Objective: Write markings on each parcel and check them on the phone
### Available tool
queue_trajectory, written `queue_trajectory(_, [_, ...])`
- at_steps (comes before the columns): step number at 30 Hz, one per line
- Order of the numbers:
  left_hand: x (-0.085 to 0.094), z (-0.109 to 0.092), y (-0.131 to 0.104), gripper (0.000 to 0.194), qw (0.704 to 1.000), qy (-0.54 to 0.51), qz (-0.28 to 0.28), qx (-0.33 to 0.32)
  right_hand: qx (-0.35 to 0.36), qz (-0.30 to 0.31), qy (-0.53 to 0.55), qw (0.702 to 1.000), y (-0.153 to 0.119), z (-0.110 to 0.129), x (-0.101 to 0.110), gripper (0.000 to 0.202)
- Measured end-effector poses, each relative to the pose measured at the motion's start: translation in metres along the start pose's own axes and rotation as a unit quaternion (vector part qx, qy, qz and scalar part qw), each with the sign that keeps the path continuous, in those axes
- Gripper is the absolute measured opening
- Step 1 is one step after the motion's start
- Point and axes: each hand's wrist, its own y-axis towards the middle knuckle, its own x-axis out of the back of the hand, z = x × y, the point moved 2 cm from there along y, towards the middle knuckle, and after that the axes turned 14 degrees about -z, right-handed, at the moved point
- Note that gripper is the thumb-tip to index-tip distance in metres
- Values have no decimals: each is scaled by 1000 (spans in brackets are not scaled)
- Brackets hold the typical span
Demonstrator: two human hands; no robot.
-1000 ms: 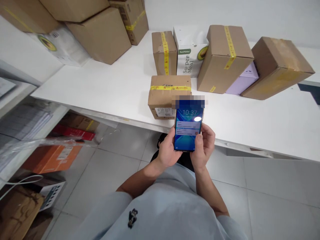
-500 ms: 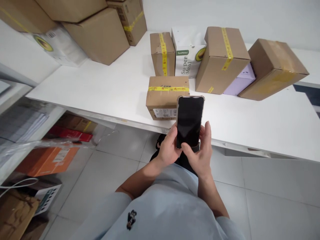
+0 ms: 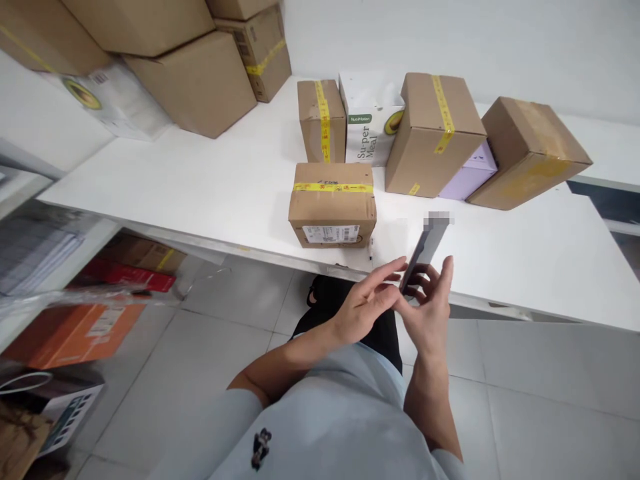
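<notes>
A smartphone [image 3: 424, 250] is held up over the front edge of the white table, turned so that it shows narrow and slanted. My right hand [image 3: 425, 313] grips its lower part, fingers behind it and thumb toward the near end. My left hand [image 3: 365, 303] is beside the phone's lower left edge, fingers stretched toward it and thumb close to the right thumb. Whether the left fingertips touch the phone I cannot tell. A taped cardboard box [image 3: 333, 207] with a white label stands left of the phone. A small black-and-white thing [image 3: 371, 249] lies by its corner.
Behind stand a small carton [image 3: 323, 123], a white Su-per Meal box [image 3: 370, 123], a tall carton [image 3: 433, 137], a lilac box [image 3: 470, 175] and another carton [image 3: 530, 153]. Stacked cartons [image 3: 195, 87] fill the back left. An orange box [image 3: 75, 333] is on the left below.
The phone has moved right and turned from facing me to nearly edge-on. My left hand has loosened from its side, while my right hand keeps hold. The view has shifted slightly.
</notes>
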Motion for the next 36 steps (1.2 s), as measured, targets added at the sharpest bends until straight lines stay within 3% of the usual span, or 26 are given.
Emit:
queue_trajectory(2, [11, -10, 1, 35, 986, 82, -70, -124, -21, -21, -95, 995, 15, -8, 5, 120])
queue_trajectory(3, [19, -18, 3, 31, 965, 132, -116, -197, -26, -24, -143, 989, 23, -11, 6, 121])
queue_trajectory(4, [27, -26, 6, 28, 931, 189, -163, -267, -29, -22, -186, 982, 31, -14, 7, 120])
queue_trajectory(6, [42, -43, 17, 26, 836, 323, -246, -370, -25, -11, -249, 968, 45, -18, 5, 117])
queue_trajectory(9, [60, -64, 40, 35, 692, 494, -297, -435, -11, 23, -316, 948, 59, -19, -2, 113])
queue_trajectory(10, [65, -69, 48, 40, 663, 527, -299, -439, -8, 35, -333, 942, 62, -19, -5, 112])
queue_trajectory(12, [74, -75, 60, 49, 638, 566, -297, -429, -3, 48, -353, 935, 67, -19, -11, 110])
queue_trajectory(15, [86, -76, 68, 56, 658, 571, -290, -395, 12, 42, -349, 936, 72, -23, -17, 107])
queue_trajectory(20, [111, -78, 65, 59, 749, 480, -275, -365, 58, 9, -300, 952, 70, -30, -21, 92])
queue_trajectory(23, [130, -82, 64, 52, 783, 394, -307, -370, 88, 2, -191, 978, 64, -18, -29, 77])
queue_trajectory(26, [149, -86, 72, 51, 801, 299, -362, -372, 76, 96, -65, 990, 54, 4, -53, 76])
queue_trajectory(29, [164, -88, 81, 54, 832, 177, -398, -343, 92, 221, -4, 971, 41, 26, -89, 79])
queue_trajectory(32, [168, -87, 82, 47, 853, 63, -415, -310, 102, 269, 82, 954, 26, 41, -118, 83])
queue_trajectory(34, [162, -83, 76, 39, 852, 24, -418, -314, 94, 239, 144, 955, 19, 45, -125, 88])
queue_trajectory(36, [149, -73, 67, 33, 858, 4, -397, -325, 83, 193, 195, 958, 17, 48, -119, 91])
